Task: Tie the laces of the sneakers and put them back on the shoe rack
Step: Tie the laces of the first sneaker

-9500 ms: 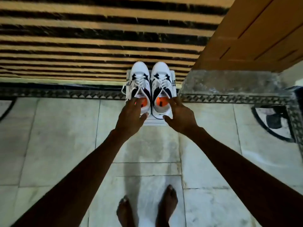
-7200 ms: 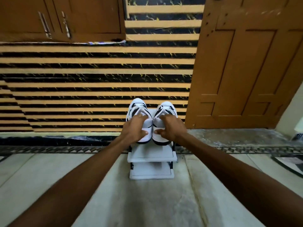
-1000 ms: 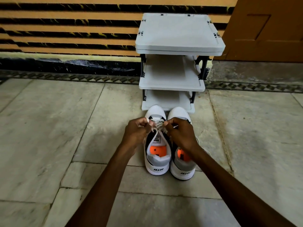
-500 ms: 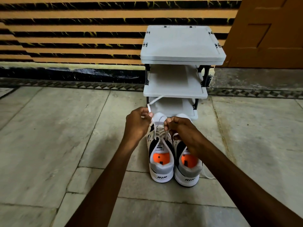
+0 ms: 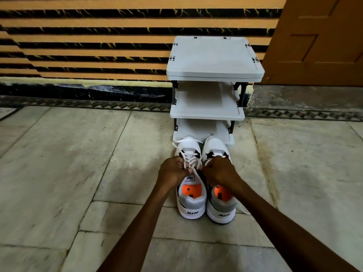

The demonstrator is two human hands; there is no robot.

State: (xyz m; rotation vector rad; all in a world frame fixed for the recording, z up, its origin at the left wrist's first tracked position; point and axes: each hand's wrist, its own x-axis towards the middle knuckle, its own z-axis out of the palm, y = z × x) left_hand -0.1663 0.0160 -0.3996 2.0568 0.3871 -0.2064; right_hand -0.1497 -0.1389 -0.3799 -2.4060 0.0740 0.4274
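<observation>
Two white and black sneakers with orange insoles stand side by side on the floor, heels toward me: the left sneaker (image 5: 191,201) and the right sneaker (image 5: 221,207). My left hand (image 5: 172,170) and my right hand (image 5: 218,170) are closed on the white laces (image 5: 188,156) of the left sneaker, over its tongue. Loose lace ends loop across the toe. A lace of the right sneaker trails on the floor at its right side. The grey three-tier shoe rack (image 5: 214,57) stands just beyond the toes, with bare shelves.
A striped orange and black wall (image 5: 88,40) runs behind the rack. A brown wooden door (image 5: 322,40) is at the right. Pale stone floor tiles (image 5: 68,163) spread on both sides of the sneakers.
Earlier the sneakers sat on the rack's top shelf; now they stand on the floor before it. Within the last second my hands pulled the left sneaker's laces up, then came back together over its tongue.
</observation>
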